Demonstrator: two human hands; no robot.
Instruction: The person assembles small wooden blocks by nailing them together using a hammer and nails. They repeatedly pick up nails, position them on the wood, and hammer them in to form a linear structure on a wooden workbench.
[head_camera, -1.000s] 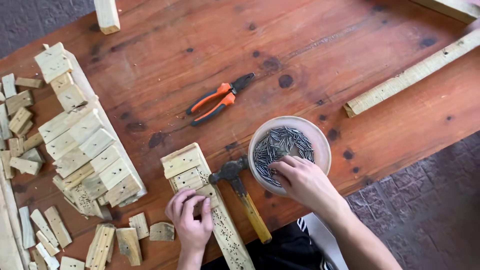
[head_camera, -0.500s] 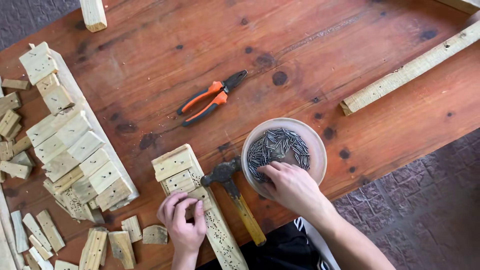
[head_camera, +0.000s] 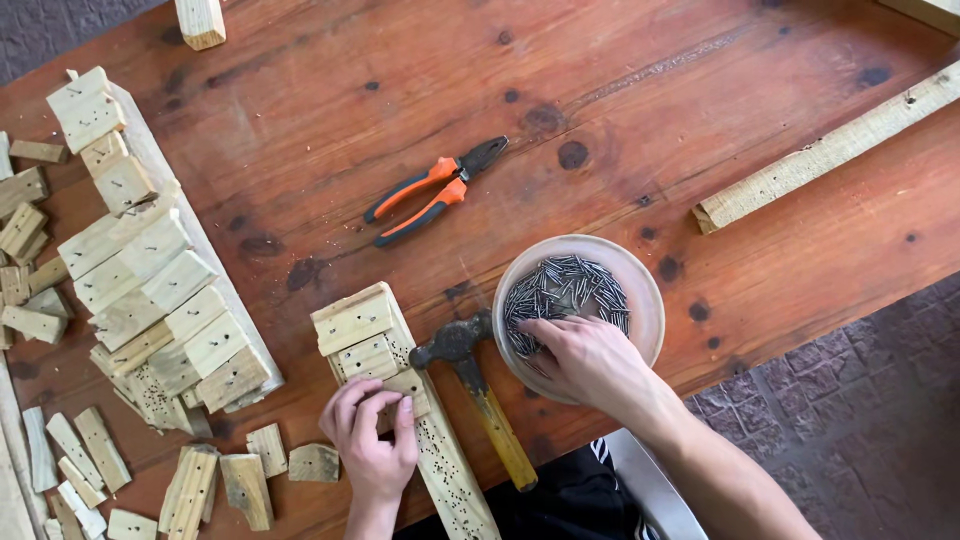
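My left hand presses a small wooden block onto a long wooden strip that carries several nailed blocks at its far end. My right hand reaches into a round bowl full of small nails, fingers curled among them at the near rim. A claw hammer with a yellow wooden handle lies on the table between the two hands, its head beside the bowl.
Orange-and-black pliers lie further back on the red-brown table. A long strip with nailed blocks and several loose wood offcuts fill the left side. A long batten lies at the right.
The view shifts slightly. My right hand stays in the nail bowl, sliding a little toward its near rim. My left hand stays on the block.
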